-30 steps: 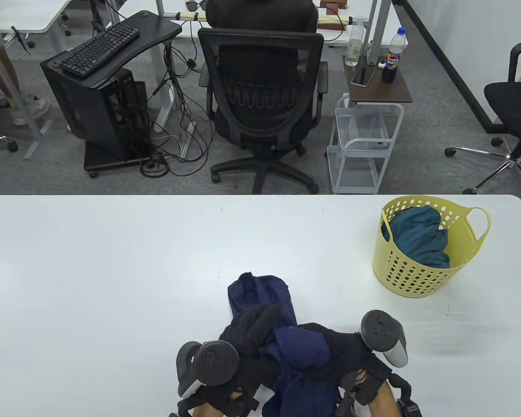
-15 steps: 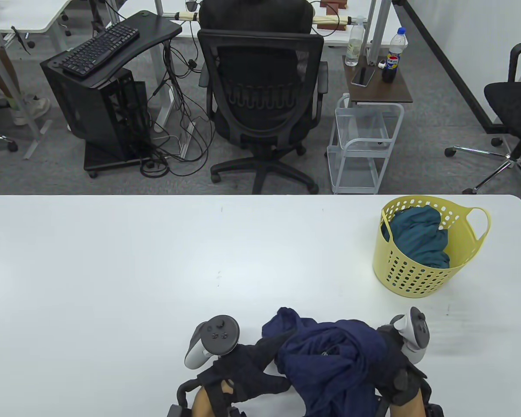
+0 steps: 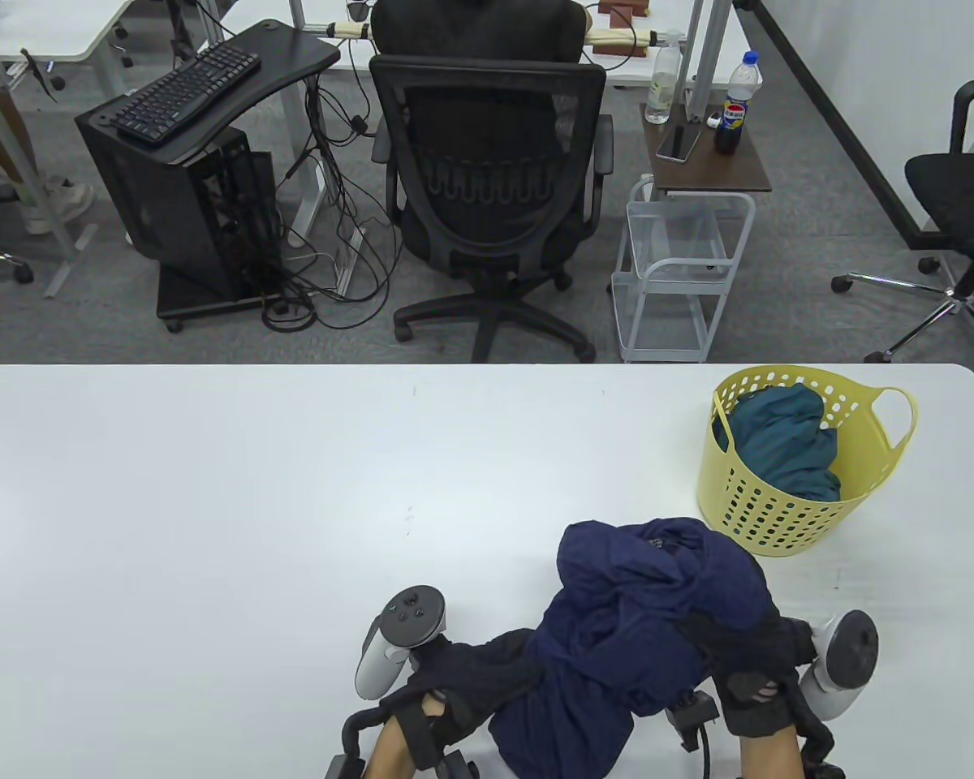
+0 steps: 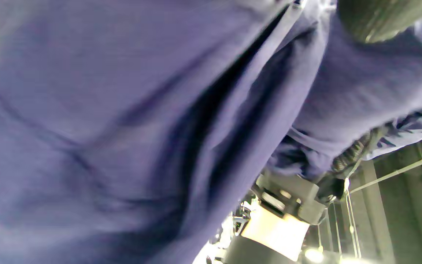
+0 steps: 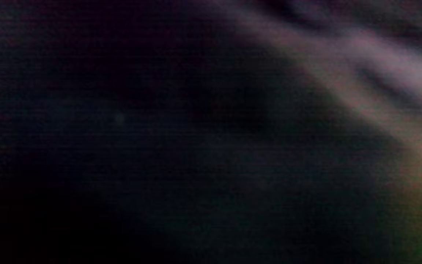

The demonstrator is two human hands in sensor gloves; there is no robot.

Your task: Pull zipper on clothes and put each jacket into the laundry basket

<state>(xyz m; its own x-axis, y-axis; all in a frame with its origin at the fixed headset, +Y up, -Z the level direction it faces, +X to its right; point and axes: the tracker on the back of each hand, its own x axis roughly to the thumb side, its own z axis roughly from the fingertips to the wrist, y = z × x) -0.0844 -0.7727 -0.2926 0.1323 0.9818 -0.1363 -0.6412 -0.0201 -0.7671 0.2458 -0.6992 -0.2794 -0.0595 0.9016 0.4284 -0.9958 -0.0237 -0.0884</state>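
Note:
A bunched navy jacket (image 3: 633, 600) sits near the table's front edge, just below and left of the yellow laundry basket (image 3: 860, 487). My left hand (image 3: 487, 669) holds the bundle's left side, with its fingertips buried in the cloth. On the right side, my right hand (image 3: 739, 649) grips the jacket from above. A teal jacket (image 3: 783, 442) lies inside the basket. The left wrist view is filled by the navy jacket (image 4: 123, 110), with a zipper line (image 4: 269, 40) running across it. Dark blurred cloth (image 5: 343, 55) covers the right wrist view.
The white table (image 3: 211, 503) stretches left and behind the bundle. Beyond its far edge stand an office chair (image 3: 487, 187), a small wire cart (image 3: 674, 276) and a desk with a keyboard (image 3: 187, 89).
Both hands have carried the jacket bundle to the right, toward the basket. It was gathered from a spread shape into a tighter ball, and the right hand moved furthest.

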